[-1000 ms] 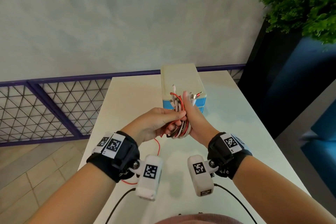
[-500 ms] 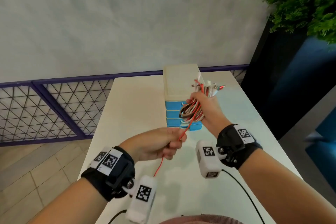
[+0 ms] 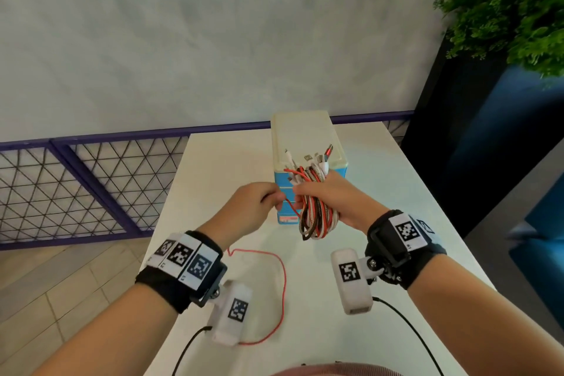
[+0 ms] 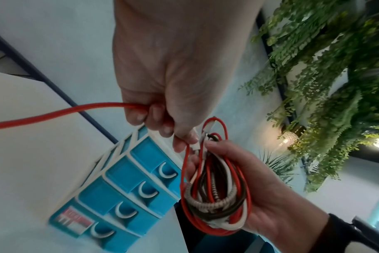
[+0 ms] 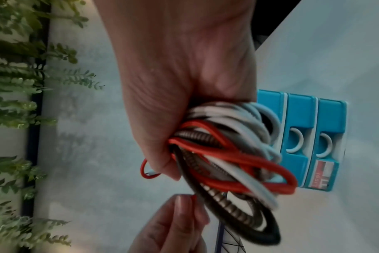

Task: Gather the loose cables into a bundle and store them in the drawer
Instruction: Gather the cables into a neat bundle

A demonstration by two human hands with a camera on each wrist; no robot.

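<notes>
My right hand [image 3: 329, 198] grips a coiled bundle of red, white and braided cables [image 3: 316, 217] in the air, just in front of the blue drawer unit [image 3: 288, 212]. Plug ends stick up above the fist. My left hand [image 3: 259, 201] pinches the loose red cable [image 3: 282, 284] beside the bundle; its tail loops down over the white table [image 3: 219, 168] near my left wrist. In the left wrist view the red cable [image 4: 54, 113] runs through my curled fingers to the bundle [image 4: 216, 193]. The right wrist view shows the bundle [image 5: 227, 154] in my fist. All the drawers [image 4: 119, 202] look closed.
The drawer unit has a cream top [image 3: 302, 134] and stands mid-table toward the far edge. A purple mesh railing [image 3: 76, 180] runs left of the table. A dark planter with green foliage [image 3: 512, 9] stands at the right.
My left hand has risen from lower on the table back up to the bundle, still pinching the red cable. My right hand with the bundle has come down and nearer.
</notes>
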